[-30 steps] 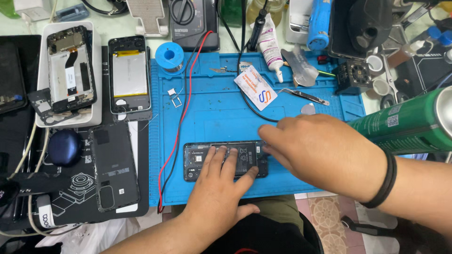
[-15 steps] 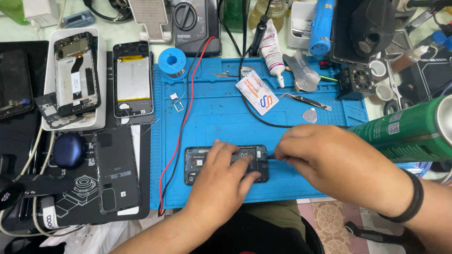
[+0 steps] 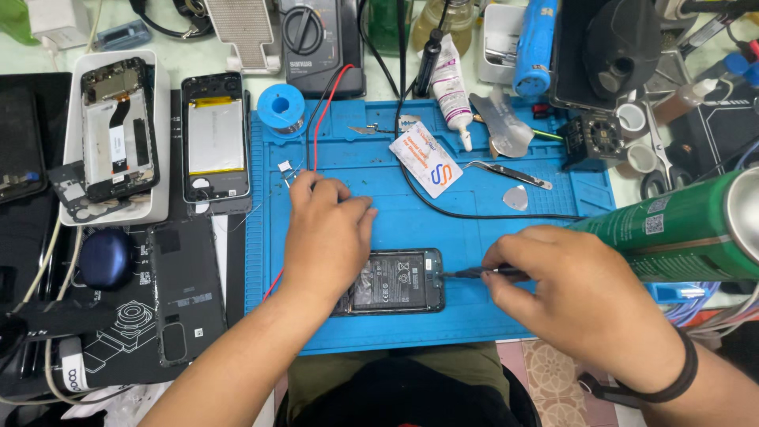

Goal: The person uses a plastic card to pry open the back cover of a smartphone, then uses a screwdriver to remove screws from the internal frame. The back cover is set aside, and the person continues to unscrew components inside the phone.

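An opened phone with its battery showing lies on the blue repair mat. My left hand hovers over the phone's left end and reaches toward small metal parts and a red wire near the mat's top left. My right hand pinches a thin dark tool whose tip touches the phone's right edge.
Two more opened phones lie left, one in a white tray. A black back cover, solder spool, multimeter, glue tube, tweezers and a plastic card surround the mat. A green can juts in right.
My left hand lifted off the phone and moved up-left toward the small parts. My right hand shifted right, uncovering the phone, with the tool still at its edge.
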